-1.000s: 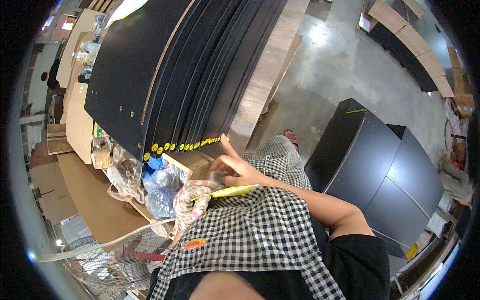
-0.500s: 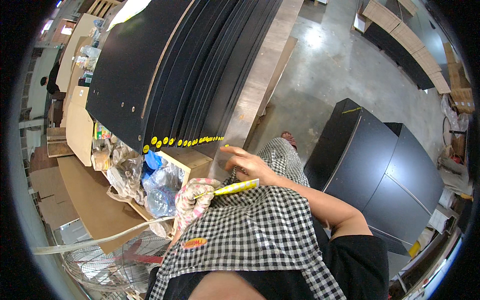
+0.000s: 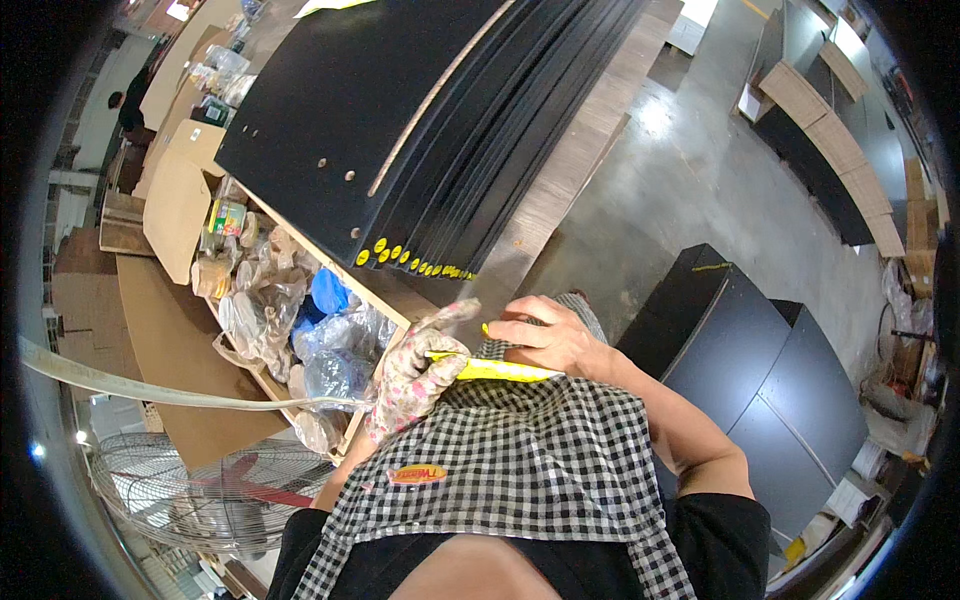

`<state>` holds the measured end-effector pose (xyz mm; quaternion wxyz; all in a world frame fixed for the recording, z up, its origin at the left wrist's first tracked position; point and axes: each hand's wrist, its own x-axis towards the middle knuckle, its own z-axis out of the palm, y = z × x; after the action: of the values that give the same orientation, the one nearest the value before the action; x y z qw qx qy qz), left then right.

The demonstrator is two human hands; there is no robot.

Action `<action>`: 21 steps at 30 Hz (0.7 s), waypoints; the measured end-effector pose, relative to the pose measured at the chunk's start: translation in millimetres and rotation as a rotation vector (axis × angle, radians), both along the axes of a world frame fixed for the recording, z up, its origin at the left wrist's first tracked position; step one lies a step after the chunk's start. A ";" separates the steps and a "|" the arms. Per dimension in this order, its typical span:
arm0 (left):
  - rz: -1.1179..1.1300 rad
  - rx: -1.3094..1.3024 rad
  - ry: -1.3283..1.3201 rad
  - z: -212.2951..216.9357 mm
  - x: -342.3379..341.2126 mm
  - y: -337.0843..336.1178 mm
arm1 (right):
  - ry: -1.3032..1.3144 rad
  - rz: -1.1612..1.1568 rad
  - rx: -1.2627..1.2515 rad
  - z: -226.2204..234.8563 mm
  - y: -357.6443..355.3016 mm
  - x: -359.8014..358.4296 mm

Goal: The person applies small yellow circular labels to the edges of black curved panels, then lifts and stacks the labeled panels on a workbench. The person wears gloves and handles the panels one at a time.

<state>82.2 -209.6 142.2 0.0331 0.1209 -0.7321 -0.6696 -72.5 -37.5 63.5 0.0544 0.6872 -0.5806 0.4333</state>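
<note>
Hands meet right over our black-and-white checked apron (image 3: 520, 450). Our left hand (image 3: 415, 370), in a floral-patterned work glove, is closed around one end of a flat yellow strip of sticker sheet (image 3: 495, 370), which lies across the top edge of the apron. Our bare right hand (image 3: 545, 335) rests on the other end of that strip, fingers curled down onto it, with a tiny yellow dot at one fingertip, so it looks like it's pinching or peeling, though we can't quite tell how firm the grip is.

Just ahead of both hands sits a stack of long black drilled boards (image 3: 430, 130), with small round yellow stickers (image 3: 410, 257) along the near end edges. Left of us there's a cardboard tray of crumpled clear plastic bags (image 3: 290, 320), and a wire-caged floor fan (image 3: 200, 490) lower down. Black cabinet panels (image 3: 760, 370) stand on the concrete floor (image 3: 690, 170) to our right.
</note>
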 end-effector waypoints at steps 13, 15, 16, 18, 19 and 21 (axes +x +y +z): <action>0.140 0.234 0.025 -10.6 9.0 7.1 | -0.045 0.065 0.025 8.5 -6.9 -1.0; 0.147 0.299 0.024 -10.5 7.7 7.0 | -0.098 0.042 -0.005 8.8 -8.0 -2.7; 0.144 0.302 0.025 -10.1 6.9 6.6 | -0.127 0.031 -0.018 9.4 -8.4 -3.5; 0.119 0.245 0.094 -8.9 4.7 6.3 | -0.275 -0.058 -0.017 12.0 -8.1 -4.5; 0.100 0.227 0.141 -8.4 2.7 6.3 | -0.357 -0.107 -0.039 14.1 -8.0 -4.8; 0.109 0.264 0.120 -5.0 2.0 7.6 | -0.641 -0.119 0.016 19.1 -6.5 -4.4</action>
<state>84.2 -202.0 137.2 0.0968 0.1237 -0.6269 -0.7631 -76.9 -44.0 82.6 -0.1113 0.4809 -0.6107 0.6192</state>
